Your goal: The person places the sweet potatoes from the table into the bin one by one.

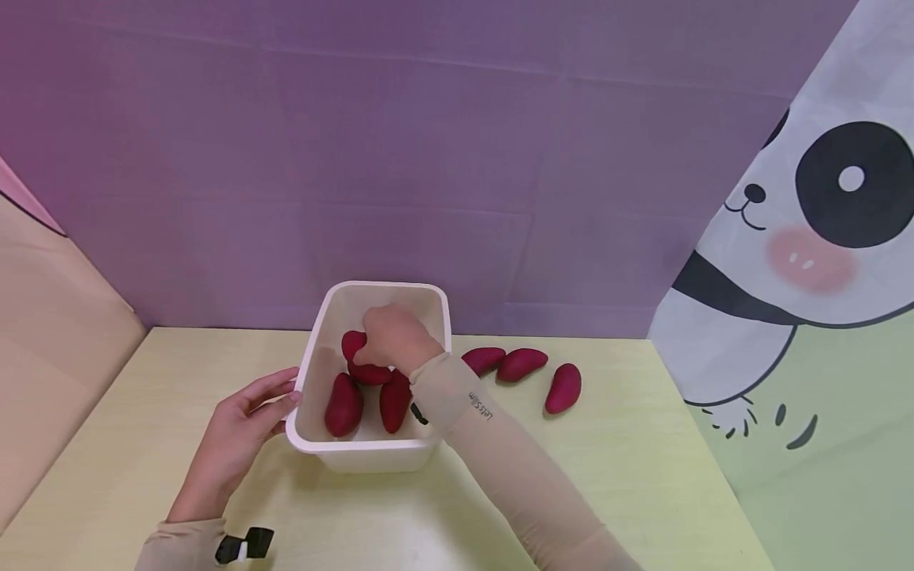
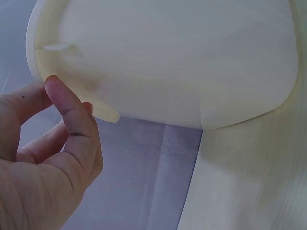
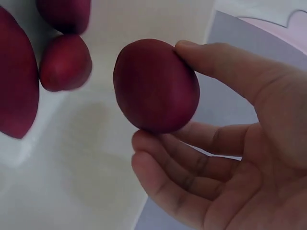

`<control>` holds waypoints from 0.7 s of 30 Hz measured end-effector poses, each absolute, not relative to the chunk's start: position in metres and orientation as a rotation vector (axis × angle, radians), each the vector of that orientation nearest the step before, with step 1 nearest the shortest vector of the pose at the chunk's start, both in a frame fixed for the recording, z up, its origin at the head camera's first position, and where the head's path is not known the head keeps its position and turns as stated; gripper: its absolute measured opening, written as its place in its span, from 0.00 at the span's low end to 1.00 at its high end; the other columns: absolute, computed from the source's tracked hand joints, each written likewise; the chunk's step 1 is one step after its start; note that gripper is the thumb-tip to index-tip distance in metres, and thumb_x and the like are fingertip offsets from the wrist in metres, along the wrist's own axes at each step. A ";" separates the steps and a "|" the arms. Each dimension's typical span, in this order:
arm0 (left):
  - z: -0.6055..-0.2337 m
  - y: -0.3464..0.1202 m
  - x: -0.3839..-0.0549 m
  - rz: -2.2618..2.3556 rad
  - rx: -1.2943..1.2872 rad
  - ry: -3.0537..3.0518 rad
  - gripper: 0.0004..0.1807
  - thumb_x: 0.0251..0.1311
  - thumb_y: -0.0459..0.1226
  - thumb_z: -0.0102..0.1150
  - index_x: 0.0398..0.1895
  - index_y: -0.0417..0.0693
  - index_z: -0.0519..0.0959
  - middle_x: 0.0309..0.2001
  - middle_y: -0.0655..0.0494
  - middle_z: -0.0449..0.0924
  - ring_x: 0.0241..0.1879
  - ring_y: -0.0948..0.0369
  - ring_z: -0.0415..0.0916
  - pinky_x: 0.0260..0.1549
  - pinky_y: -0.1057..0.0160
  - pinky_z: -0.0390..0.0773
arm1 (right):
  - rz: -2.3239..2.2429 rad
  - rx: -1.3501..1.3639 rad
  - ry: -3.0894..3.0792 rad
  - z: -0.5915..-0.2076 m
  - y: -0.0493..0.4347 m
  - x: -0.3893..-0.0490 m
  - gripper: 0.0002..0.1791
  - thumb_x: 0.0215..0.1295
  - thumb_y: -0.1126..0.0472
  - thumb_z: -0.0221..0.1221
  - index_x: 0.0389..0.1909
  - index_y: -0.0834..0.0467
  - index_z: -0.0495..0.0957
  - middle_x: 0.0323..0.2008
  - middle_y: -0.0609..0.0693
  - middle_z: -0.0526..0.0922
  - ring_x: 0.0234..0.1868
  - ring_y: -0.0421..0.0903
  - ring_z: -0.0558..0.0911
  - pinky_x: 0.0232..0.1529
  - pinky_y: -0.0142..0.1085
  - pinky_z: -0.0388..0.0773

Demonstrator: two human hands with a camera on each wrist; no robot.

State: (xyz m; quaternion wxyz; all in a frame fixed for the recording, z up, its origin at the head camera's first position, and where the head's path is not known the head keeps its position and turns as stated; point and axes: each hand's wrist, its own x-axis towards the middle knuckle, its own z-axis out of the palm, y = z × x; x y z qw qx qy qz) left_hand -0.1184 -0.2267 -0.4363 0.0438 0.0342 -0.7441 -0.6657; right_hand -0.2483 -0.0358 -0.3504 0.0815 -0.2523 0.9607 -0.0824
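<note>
A white plastic box [image 1: 371,446] holds several smooth, dark-red sweet potatoes, two of them lying near its front, the left one [image 1: 344,406] and the right one [image 1: 395,403]. My left hand [image 1: 246,424] pinches the box's left rim between thumb and fingers, also seen in the left wrist view. Inside the box, toward its back, is my right hand [image 1: 396,337]. Its thumb and fingertips grip one sweet potato [image 3: 156,86] by its sides, clear in the right wrist view. From above, the right hand hides part of the box's contents.
To the right of the box, three more sweet potatoes lie on the pale wooden table [image 1: 628,476]; the farthest right one [image 1: 563,388] is apart from the other two. A purple cloth backdrop [image 1: 428,159] rises behind the table, with a panda print [image 1: 821,198] on the right.
</note>
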 end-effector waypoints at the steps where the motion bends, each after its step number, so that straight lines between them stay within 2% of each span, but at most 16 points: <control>1: -0.436 -0.227 -0.118 -2.025 0.105 -2.283 0.28 0.68 0.39 0.63 0.67 0.35 0.71 0.48 0.69 0.79 0.44 0.68 0.80 0.39 0.66 0.83 | -0.240 -0.755 2.862 -0.353 -0.039 -0.247 0.12 0.60 0.53 0.67 0.27 0.53 0.76 0.21 0.45 0.76 0.26 0.42 0.74 0.26 0.29 0.71; 14: -0.437 -0.226 -0.119 -2.025 0.117 -2.278 0.29 0.68 0.38 0.63 0.68 0.35 0.70 0.47 0.70 0.79 0.44 0.69 0.80 0.38 0.67 0.83 | -0.245 -0.681 2.826 -0.378 -0.051 -0.241 0.12 0.63 0.50 0.66 0.26 0.52 0.78 0.22 0.44 0.77 0.27 0.42 0.75 0.28 0.28 0.72; 21: -0.437 -0.227 -0.120 -2.012 0.132 -2.291 0.29 0.68 0.39 0.63 0.68 0.35 0.70 0.48 0.69 0.79 0.43 0.69 0.81 0.38 0.66 0.84 | -0.251 -0.733 2.851 -0.368 -0.048 -0.241 0.12 0.66 0.50 0.64 0.30 0.53 0.76 0.22 0.44 0.77 0.25 0.40 0.74 0.26 0.28 0.71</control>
